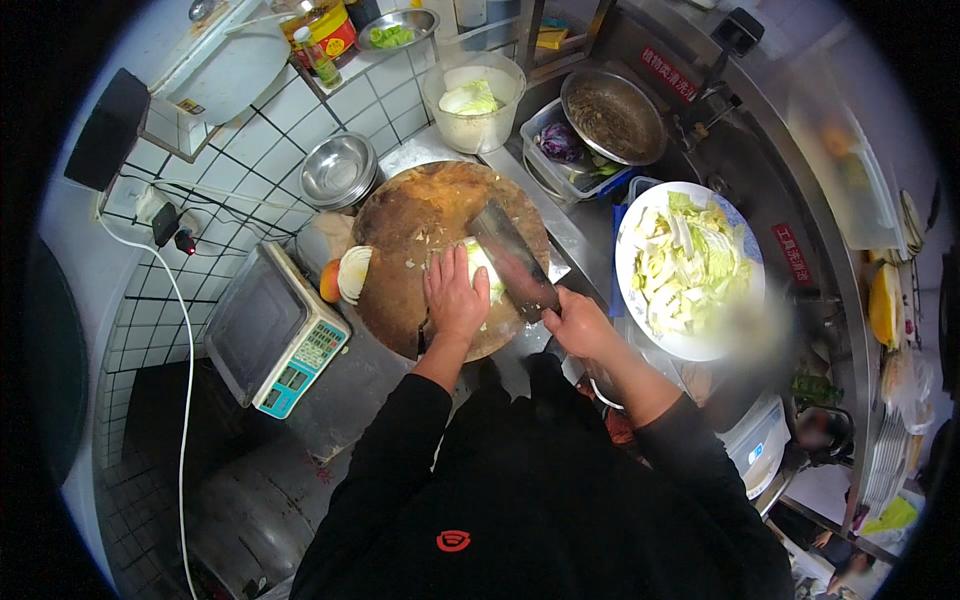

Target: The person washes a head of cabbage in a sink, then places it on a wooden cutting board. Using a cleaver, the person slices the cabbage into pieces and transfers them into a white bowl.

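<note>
My left hand [456, 292] lies flat with its fingers over a piece of pale cabbage [480, 262] on a round wooden chopping block [420, 202]. My right hand [581, 322] grips the handle of a cleaver [514, 262], whose broad blade is beside the cabbage on its right. Another cut piece of cabbage [354, 275] rests at the block's left edge, next to a small orange-red object [330, 281]. To the right, a large white plate [626, 247] holds a heap of cut cabbage [686, 262]. Small scraps dot the block.
A digital scale [300, 367] stands left of the block, stacked metal bowls [339, 171] behind it. A plastic tub [476, 127] with cabbage, a container with purple cabbage [561, 142] and a metal bowl [613, 116] sit behind. A white cable [184, 360] hangs at left.
</note>
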`<state>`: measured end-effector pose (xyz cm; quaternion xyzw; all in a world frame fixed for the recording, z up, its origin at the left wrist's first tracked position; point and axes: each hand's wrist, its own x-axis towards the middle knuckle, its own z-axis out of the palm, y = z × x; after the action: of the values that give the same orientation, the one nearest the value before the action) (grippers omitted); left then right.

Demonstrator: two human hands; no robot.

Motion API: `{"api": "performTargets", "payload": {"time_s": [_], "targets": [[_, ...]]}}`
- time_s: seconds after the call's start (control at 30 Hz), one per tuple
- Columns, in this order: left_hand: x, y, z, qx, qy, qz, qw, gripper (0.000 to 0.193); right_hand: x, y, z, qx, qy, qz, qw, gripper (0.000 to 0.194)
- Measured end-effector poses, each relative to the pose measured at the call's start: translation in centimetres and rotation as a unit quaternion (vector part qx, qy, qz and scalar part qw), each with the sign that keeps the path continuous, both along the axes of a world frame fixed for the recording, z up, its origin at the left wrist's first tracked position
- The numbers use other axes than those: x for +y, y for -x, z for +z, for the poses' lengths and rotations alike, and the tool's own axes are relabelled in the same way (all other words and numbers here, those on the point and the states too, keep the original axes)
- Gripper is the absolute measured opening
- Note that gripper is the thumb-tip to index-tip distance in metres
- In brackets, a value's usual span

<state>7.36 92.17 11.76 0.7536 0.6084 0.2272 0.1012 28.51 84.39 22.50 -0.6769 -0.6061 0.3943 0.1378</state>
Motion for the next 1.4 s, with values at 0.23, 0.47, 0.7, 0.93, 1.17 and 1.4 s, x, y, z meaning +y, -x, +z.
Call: {"api": "performTargets", "payload": {"time_s": [0.23,0.47,0.7,0.93,1.17,1.4], "targets": [[-0.1,0.5,-1.3,-0.027,-0.027,-0.023,0.999,0.058,2.0,5.9,-4.9,0.01,0.012,-0.033,0.999,0.031],[0.7,1.0,-1.3,-0.087,-0.032,-0.04,0.995,0.056,1.8,5.8,-6.0,0.015,-0.003,-0.017,1.0,0.032],[0.3,1.0,-0.3,0.001,-0.04,-0.039,0.998,0.058,-0.5,1.9,-2.4,0.019,-0.053,-0.069,0.996,0.035],[0.8,-0.6,1.3,0.094,-0.008,-0.031,0.995,0.063,-0.8,-1.5,-1.6,0.078,0.02,-0.074,0.994,0.036],[0.7,-0.8,0.4,0.094,-0.01,-0.034,0.995,0.065,0.5,-2.0,-0.1,0.041,0.073,-0.016,0.996,0.034],[1.1,-0.5,-0.6,0.087,-0.034,-0.049,0.994,0.065,2.3,3.8,-5.7,0.096,0.103,-0.074,0.987,0.033]]}}
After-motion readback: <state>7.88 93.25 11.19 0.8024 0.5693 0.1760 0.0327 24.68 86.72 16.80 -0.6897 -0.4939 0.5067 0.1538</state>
